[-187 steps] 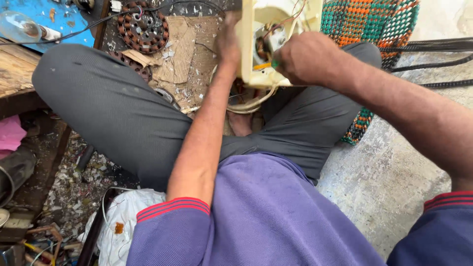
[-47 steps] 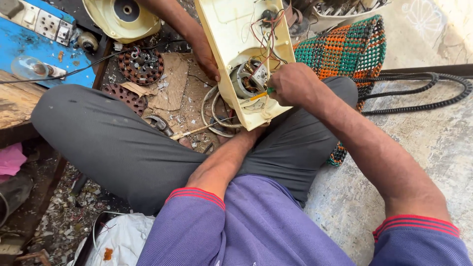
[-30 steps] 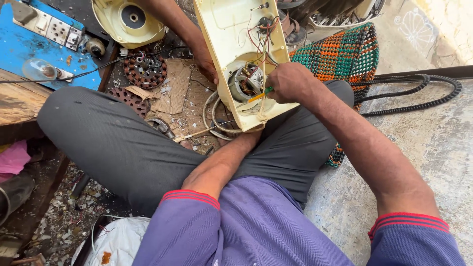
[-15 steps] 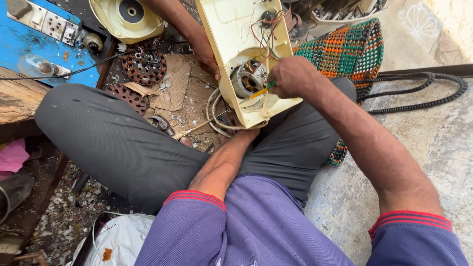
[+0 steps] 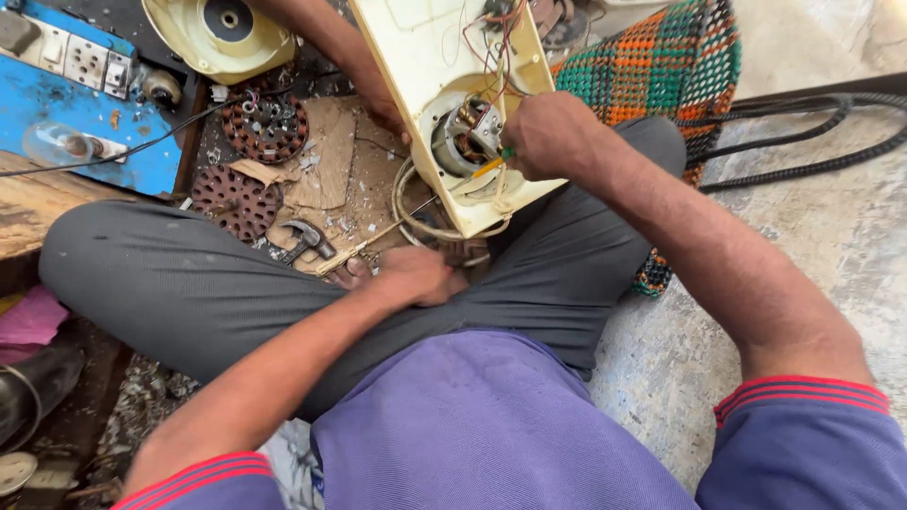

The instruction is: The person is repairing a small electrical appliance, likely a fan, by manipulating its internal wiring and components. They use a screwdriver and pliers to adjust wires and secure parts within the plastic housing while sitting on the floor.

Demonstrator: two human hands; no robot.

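A cream plastic appliance housing [image 5: 425, 57] stands tilted over my crossed legs, its motor [image 5: 463, 142] and coloured wires exposed. My right hand [image 5: 543, 132] is closed on a small screwdriver with a green and yellow handle [image 5: 496, 162], whose tip is at the motor. My left hand [image 5: 416, 274] rests low on my lap just below the housing. Its fingers are curled down beside a cream cable loop [image 5: 416, 222], and what they hold is hidden. Another person's hand [image 5: 383, 109] grips the housing's left edge from the far side.
A small hammer [image 5: 307, 236] and a thin rod lie on cardboard scraps. Two round brown perforated discs [image 5: 269, 127] sit beyond them, near a cream round cover [image 5: 222, 33] and a blue switchboard [image 5: 76, 85]. A woven checked mat [image 5: 661, 66] and black corrugated hose [image 5: 812, 104] lie to the right.
My left hand has come out from under the housing and down onto my lap. My right hand stays at the motor with the screwdriver.
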